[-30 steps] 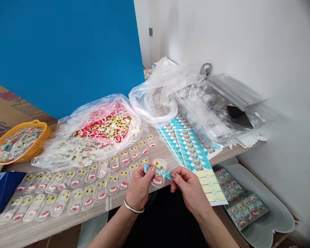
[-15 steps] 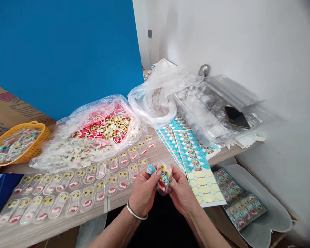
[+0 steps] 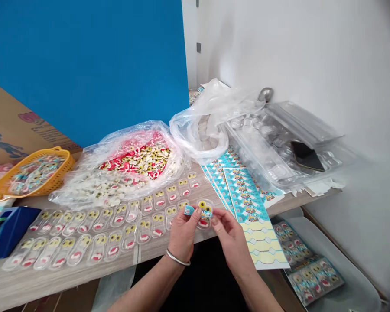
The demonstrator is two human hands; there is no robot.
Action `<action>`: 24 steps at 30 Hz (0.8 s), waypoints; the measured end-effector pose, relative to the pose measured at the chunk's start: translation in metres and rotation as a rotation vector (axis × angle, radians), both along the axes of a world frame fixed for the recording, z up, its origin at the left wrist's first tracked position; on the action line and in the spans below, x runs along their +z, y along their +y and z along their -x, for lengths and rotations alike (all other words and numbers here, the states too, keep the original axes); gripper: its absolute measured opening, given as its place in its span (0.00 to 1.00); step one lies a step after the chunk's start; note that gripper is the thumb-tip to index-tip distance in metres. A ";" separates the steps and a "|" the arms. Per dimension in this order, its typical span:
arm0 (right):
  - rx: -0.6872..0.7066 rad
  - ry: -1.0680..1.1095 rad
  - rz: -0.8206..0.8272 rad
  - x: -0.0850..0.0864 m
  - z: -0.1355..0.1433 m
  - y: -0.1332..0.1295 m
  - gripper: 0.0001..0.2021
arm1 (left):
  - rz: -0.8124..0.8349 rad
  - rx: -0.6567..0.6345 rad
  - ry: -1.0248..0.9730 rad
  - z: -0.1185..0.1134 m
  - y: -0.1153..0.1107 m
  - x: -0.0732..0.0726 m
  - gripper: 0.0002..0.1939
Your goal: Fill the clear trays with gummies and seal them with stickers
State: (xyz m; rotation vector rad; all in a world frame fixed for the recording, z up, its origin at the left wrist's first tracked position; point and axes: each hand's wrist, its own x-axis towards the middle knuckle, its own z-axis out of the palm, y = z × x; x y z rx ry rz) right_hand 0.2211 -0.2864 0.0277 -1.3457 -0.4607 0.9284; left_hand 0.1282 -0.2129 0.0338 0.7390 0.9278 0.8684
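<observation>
A small clear plastic case (image 3: pixel 203 207) with yellow eye pieces and a red-and-white piece inside is held up between my hands at the table's front edge. Across its middle lies a blue printed sticker (image 3: pixel 189 210), one end sticking out to the left. My left hand (image 3: pixel 183 234), with a silver bangle at the wrist, pinches case and sticker, thumb in front. The fingers of my right hand (image 3: pixel 227 232) are closed at the case's right side, on the sticker's other end. Just left of them, similar filled cases (image 3: pixel 130 236) lie in two rows.
Blue-and-yellow sticker sheets (image 3: pixel 250 203) lie to the right. Behind are an open bag (image 3: pixel 139 156) of eye and red pieces, a second plastic bag (image 3: pixel 198 138) and a clear tray (image 3: pixel 263 151). An orange basket (image 3: pixel 61 167) and blue tape dispenser (image 3: pixel 16 229) stand left. Packed cases (image 3: pixel 315 277) sit below right.
The view has shifted slightly left, so the table things appear further right. My right hand has moved from gripping the case's lower side to the sticker's right end; the left still holds on.
</observation>
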 end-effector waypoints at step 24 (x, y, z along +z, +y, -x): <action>0.119 0.002 -0.032 0.003 0.007 0.004 0.11 | 0.338 -0.275 -0.277 0.023 0.007 0.014 0.11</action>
